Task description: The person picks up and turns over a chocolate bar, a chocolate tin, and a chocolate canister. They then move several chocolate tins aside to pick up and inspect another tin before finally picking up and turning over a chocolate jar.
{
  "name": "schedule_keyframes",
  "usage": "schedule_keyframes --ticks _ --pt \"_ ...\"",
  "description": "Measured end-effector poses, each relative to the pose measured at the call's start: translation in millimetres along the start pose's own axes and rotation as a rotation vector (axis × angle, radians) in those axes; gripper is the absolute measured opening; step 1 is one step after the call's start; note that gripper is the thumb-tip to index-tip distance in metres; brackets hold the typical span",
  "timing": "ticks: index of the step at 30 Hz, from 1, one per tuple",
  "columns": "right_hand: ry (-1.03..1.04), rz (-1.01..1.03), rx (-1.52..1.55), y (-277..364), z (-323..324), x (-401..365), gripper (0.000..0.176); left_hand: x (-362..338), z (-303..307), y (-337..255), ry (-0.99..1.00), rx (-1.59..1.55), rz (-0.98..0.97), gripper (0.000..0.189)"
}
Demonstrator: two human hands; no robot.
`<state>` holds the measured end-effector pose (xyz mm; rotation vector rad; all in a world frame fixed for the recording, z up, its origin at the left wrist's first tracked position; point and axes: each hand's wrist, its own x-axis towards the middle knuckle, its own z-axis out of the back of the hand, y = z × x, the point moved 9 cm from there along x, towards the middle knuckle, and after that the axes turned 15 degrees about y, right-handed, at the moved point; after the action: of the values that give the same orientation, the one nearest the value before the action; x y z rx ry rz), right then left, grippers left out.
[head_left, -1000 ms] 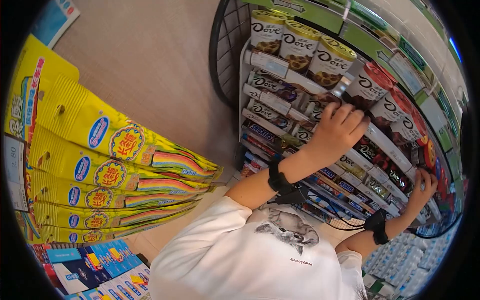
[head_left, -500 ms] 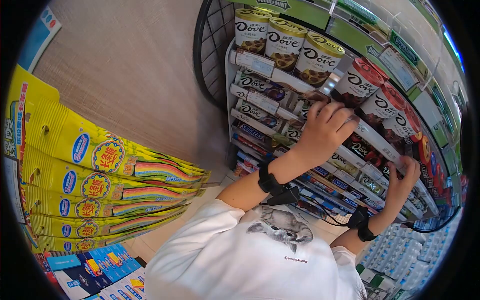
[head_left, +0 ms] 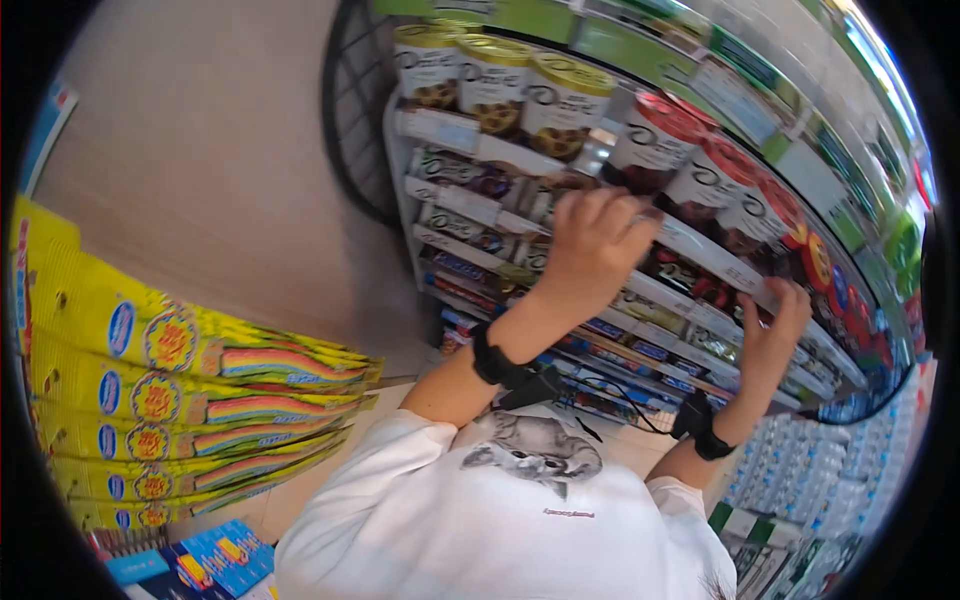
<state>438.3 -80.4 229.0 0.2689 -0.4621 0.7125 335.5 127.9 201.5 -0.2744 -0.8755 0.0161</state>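
My left hand [head_left: 600,245] is at the white shelf rail below the Dove tubs, its fingers curled and bent down. Its fingertips are partly hidden, and what they hold cannot be made out. Farther right, my right hand [head_left: 775,325] touches the same rail [head_left: 715,250] near its right end, thumb and fingers apart. Above the rail stand red-lidded Dove tubs [head_left: 655,140]. Yellow-lidded Dove tubs [head_left: 565,105] are up and left of my left hand. Dove bars [head_left: 465,175] lie in the tier below. Both wrists wear black bands.
Yellow candy packs [head_left: 150,350] hang at the left. Beside the shelf is a black wire rack [head_left: 350,120]. Packs of bottled water [head_left: 800,460] stand at the lower right, and blue boxes [head_left: 215,560] at the lower left.
The view has shifted, so the shelf, tubs and both hands appear farther left. My hands remain near the same parts of the rail, with the left fingers a little more bunched.
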Motion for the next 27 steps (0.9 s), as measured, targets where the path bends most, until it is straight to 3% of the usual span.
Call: schedule_keyframes --ticks 10,27 --pt "-0.119 -0.079 0.047 1 9 -6 0.039 8 7 -9 0.112 0.032 0.016 0.037" --pt "0.01 -0.059 0.047 10 6 13 0.046 6 2 -7 0.156 0.043 0.025 0.037"
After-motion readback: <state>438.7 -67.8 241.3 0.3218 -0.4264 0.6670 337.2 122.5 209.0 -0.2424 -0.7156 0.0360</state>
